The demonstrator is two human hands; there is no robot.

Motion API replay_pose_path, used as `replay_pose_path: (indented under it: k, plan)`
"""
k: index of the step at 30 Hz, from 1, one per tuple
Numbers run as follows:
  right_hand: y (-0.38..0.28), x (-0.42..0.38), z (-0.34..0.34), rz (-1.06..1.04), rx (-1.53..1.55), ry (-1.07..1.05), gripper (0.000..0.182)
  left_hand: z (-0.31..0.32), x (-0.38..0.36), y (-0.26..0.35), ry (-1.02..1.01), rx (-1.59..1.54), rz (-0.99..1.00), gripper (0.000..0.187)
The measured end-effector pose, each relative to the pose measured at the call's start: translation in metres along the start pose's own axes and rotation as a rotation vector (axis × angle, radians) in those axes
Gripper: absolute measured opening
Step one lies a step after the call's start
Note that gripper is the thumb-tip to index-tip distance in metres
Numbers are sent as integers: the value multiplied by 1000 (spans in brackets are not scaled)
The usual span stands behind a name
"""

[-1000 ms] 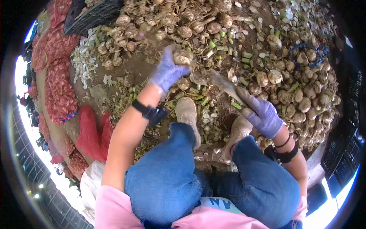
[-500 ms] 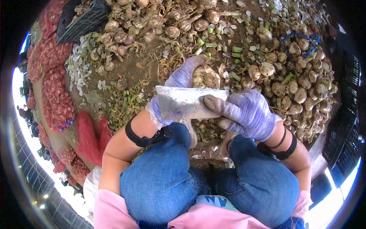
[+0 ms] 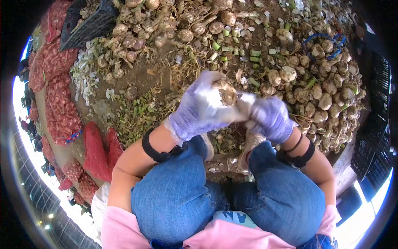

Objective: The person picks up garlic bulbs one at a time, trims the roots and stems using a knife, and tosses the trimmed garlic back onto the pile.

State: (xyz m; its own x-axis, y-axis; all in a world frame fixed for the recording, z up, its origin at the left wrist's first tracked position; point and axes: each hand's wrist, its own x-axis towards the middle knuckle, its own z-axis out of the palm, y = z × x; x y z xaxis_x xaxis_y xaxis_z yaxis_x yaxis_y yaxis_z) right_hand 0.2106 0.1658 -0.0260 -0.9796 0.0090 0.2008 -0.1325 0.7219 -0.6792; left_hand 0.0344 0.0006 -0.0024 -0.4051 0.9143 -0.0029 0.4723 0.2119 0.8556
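My left hand (image 3: 188,108), in a purple-and-white knit glove, is closed around a garlic bulb (image 3: 228,93) with its soil-brown root side showing. My right hand (image 3: 271,118), gloved alike and smeared by motion, grips a broad-bladed knife (image 3: 219,113). The blade is blurred and lies close against the bulb, between both hands; its exact edge and the handle cannot be made out. Both hands are held above the ground in front of my knees.
Heaped garlic bulbs (image 3: 325,101) lie at right, more garlic (image 3: 186,35) at the top. Cut green stems (image 3: 255,53) and leaf scraps (image 3: 141,110) litter the soil. Red mesh sacks (image 3: 62,108) and a dark crate (image 3: 89,25) stand at left; black crates (image 3: 375,120) at far right.
The knife has turned from lying broadside across my left hand to a blurred tilt beside the bulb. My right hand has shifted slightly left and down; the bulb's root side now faces right.
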Motion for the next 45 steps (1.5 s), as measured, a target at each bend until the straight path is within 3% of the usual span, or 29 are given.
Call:
replay_pose_path:
  k: [2, 3, 5, 7, 11, 13, 17, 18, 20, 21, 22, 23, 24, 25, 26, 27, 28, 29, 30, 33, 36, 37, 39, 41, 44, 45]
  plan:
    - [45, -43, 7, 583, 33, 140, 50, -9, -5, 5, 25, -86, 30, 83]
    - [50, -50, -6, 566, -77, 151, 54, -11, -4, 2, 27, -80, 48, 83]
    - [38, -52, -13, 661, 18, 96, 55, -12, -2, -5, 11, -76, 74, 82]
    - [27, -42, -9, 495, 172, 190, 53, -8, 5, -15, -43, -213, 164, 69]
    - [4, -19, -32, 516, 462, -86, 59, -19, 13, -30, -300, -217, 341, 38]
    - [-2, -12, -35, 500, 559, -181, 60, -26, 13, -32, -471, -128, 402, 31]
    - [-25, 15, -58, 593, 754, -338, 58, -26, 24, -13, -580, 34, 601, 31]
    - [-29, 21, -65, 658, 826, -396, 57, -21, 18, -14, -518, 53, 656, 29]
    - [-18, 11, -53, 563, 751, -305, 55, -31, 19, -6, -444, 66, 665, 26]
    - [3, -9, -41, 731, 668, -375, 53, -39, 18, -4, -402, 74, 669, 25]
    - [24, -28, -29, 895, 584, -453, 52, -48, 17, -12, -249, 57, 654, 19]
    - [37, -57, -15, 844, 587, -392, 53, -58, 14, -19, -108, -6, 501, 19]
    - [50, -86, -2, 792, 587, -332, 53, -59, 8, -26, -62, -335, 73, 21]
    - [40, -87, 2, 909, 718, -300, 55, -61, 3, -33, 139, -735, -317, 27]
    - [29, -86, 6, 1028, 844, -253, 57, -62, 15, -42, 303, -642, -651, 42]
    - [25, -74, 5, 1038, 885, -226, 59, -49, 23, -48, 380, -653, -719, 55]
    - [22, -64, 7, 1112, 995, -223, 60, -38, 29, -40, 265, -749, -447, 60]
    - [23, -58, 8, 1037, 930, -240, 60, -26, 35, -31, 133, -880, -180, 66]
    - [18, -53, 5, 1064, 968, -258, 60, -24, 34, -2, 69, -893, -115, 66]
    - [22, -52, -1, 1033, 922, -273, 58, -33, 39, -19, -139, -403, -176, 69]
    - [26, -57, 1, 1041, 904, -248, 59, -20, 13, -89, -447, 554, -572, 74]
    - [20, -54, -1, 1108, 957, -235, 59, -11, -3, -113, -519, 614, -651, 76]
    - [21, -51, -1, 1082, 904, -261, 59, 8, -32, -148, -560, 628, -627, 78]
    - [16, -44, -2, 1061, 889, -284, 59, 12, -38, -157, -428, 483, -645, 75]
    - [10, -39, -9, 912, 654, -311, 59, 8, -35, -141, -106, -538, -698, 71]
    - [11, -37, -9, 835, 563, -299, 59, 3, -32, -127, -97, -727, -694, 72]
